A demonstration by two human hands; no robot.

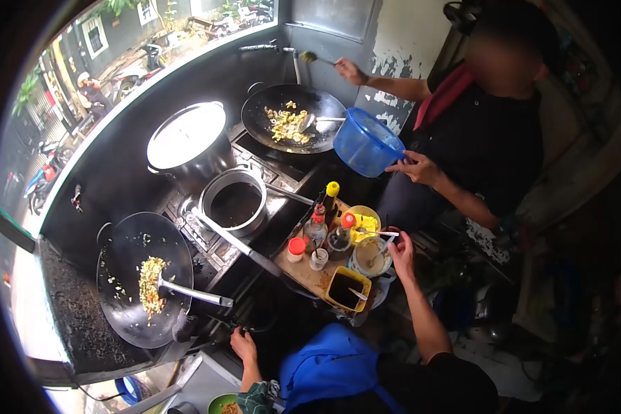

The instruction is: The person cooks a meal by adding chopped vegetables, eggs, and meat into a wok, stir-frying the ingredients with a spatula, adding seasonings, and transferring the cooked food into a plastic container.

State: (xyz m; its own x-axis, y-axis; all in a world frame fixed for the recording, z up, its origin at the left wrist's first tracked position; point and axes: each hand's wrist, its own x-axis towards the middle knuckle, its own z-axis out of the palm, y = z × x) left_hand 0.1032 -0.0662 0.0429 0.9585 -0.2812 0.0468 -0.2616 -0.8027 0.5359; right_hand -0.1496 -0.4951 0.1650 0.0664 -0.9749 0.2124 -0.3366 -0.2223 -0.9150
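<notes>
My right hand (402, 254) pinches the pale handle of a spoon (388, 233) over a round tub (357, 261) of pale seasoning. My left hand (242, 345) is low at the stove's front edge, fingers curled at a small dark part I cannot make out. Ahead of it, a large wok (127, 238) holds chopped, mixed-colour food (152, 286) with a metal spatula (199, 295) resting in it. Beside the tub stand a yellow square container (343, 301) of dark sauce, a yellow tub (366, 224) and red-capped bottles (339, 238).
A co-worker (490, 117) holds a blue plastic tub (366, 146) and a ladle (309, 57) near a second wok (259, 131) with food. A lidded pot (190, 145) and a saucepan (217, 181) of dark liquid occupy the middle burners. Long handles jut toward the seasoning board (290, 270). A green bowl (217, 406) sits below.
</notes>
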